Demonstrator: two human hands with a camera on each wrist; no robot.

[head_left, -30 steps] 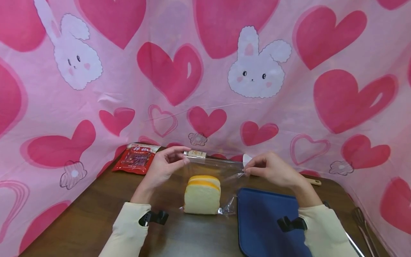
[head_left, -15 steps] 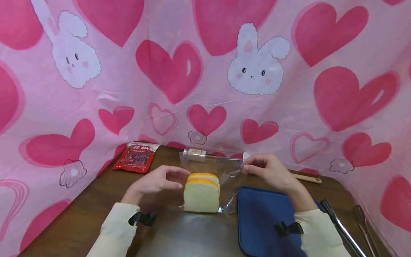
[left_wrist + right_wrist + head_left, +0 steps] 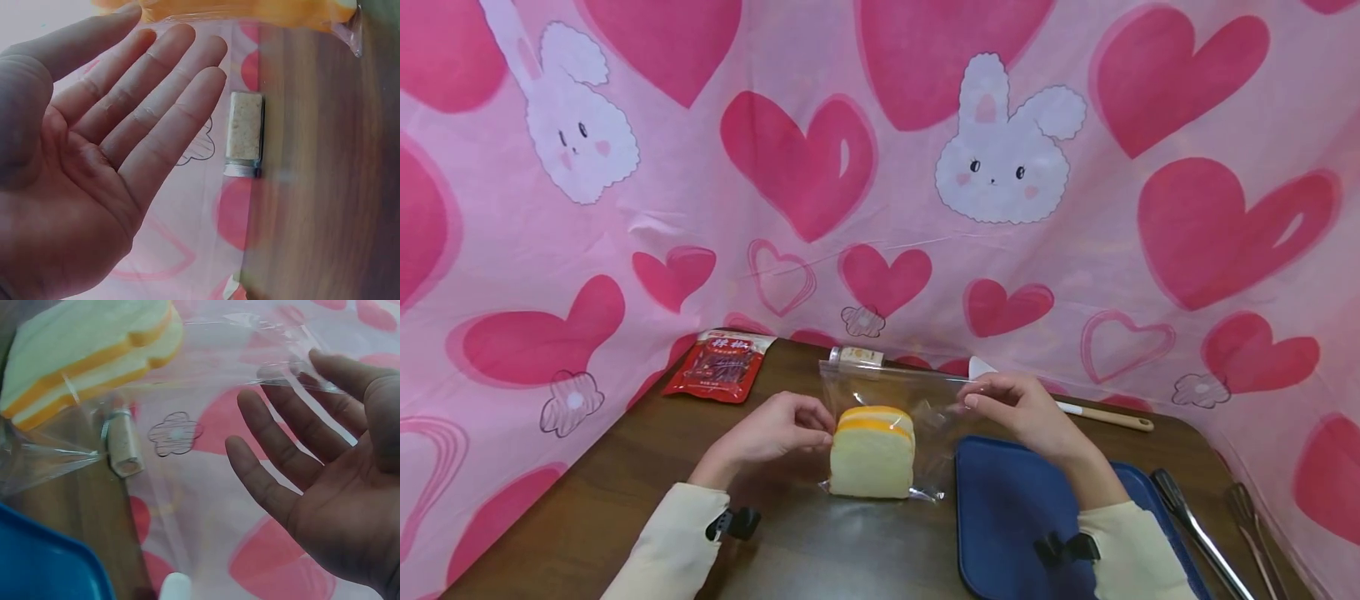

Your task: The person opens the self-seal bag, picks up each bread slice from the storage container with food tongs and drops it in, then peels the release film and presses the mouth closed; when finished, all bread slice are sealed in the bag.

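Two thick bread slices [image 3: 872,462] with orange crust stand upright inside a clear plastic bag [image 3: 934,425] on the table. The left hand [image 3: 778,432] is at the bag's left side, thumb and fingertips right at the edge of the bread. In the left wrist view its fingers [image 3: 169,119] reach out nearly straight, with the thumb tip at the bag. My right hand [image 3: 1018,412] pinches the bag's upper right corner between thumb and index finger. The other fingers [image 3: 272,434] of that hand are spread in the right wrist view.
A blue tray [image 3: 1000,517] lies right of the bread, under the right forearm. Metal tongs [image 3: 1198,529] and another metal utensil [image 3: 1255,533] lie farther right. At the back are a red food packet [image 3: 718,367], a small labelled jar [image 3: 859,357] and a wooden-handled tool [image 3: 1108,415].
The left hand has let go of the bag's upper left corner and come down to the bread's left side. The right hand stays at the upper right corner, with its forearm shifted slightly left.
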